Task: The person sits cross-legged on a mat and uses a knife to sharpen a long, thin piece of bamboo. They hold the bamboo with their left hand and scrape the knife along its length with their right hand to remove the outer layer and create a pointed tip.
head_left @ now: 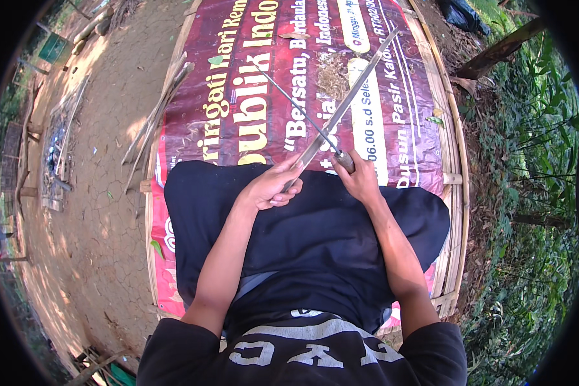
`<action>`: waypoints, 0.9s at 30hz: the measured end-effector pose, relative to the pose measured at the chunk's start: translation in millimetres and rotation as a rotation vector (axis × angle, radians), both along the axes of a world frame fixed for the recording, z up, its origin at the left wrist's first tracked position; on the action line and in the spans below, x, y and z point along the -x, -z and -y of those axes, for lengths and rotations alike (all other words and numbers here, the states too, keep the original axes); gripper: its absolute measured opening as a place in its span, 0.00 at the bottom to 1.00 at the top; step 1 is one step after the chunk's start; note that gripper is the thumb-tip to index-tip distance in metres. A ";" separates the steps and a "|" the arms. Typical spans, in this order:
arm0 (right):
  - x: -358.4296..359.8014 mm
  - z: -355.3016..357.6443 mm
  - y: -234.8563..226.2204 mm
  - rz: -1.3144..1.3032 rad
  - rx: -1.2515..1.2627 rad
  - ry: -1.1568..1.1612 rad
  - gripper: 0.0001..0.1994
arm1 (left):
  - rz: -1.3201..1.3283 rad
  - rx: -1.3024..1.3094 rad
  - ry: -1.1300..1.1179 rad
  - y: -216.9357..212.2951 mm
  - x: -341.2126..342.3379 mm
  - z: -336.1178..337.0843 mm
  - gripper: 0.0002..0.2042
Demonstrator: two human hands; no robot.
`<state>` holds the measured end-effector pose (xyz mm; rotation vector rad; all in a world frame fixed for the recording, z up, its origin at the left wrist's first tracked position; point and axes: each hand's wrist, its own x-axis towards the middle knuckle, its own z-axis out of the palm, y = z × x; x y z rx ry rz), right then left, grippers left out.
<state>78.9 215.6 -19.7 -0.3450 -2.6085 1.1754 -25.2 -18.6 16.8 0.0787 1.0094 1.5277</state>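
Observation:
My left hand [271, 188] is closed around the lower end of a long, narrow, flat strip [361, 82], greyish brown, that slants up and away to the right. I cannot make out whether it is split bamboo or a blade. In my right hand [361, 181] is a slim tool with a brown handle and a thin dark shaft [294, 103] pointing up and to the left. The shaft and strip cross just above my hands; whether they touch is unclear. Both hands are over dark cloth [302, 225] across my lap.
Beneath me a maroon printed banner [199, 128] covers a bamboo platform [455, 161]. Dry shavings [332, 76] lie on it. Several thin sticks [153, 122] lean along its left edge. Bare cracked soil [103, 212] spreads left; green plants [534, 270] grow right.

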 end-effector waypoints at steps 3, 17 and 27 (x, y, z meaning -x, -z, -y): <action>-2.0 5.2 0.6 0.039 -0.008 -0.062 0.17 | -0.132 0.087 0.017 14.2 2.0 -3.9 0.21; -4.1 27.0 6.9 0.118 -0.365 -0.243 0.16 | -0.965 0.288 -0.009 27.5 -11.6 -17.8 0.13; 4.6 -4.0 21.6 0.207 -0.275 -0.024 0.17 | -1.091 0.395 0.006 26.6 -15.3 -10.5 0.13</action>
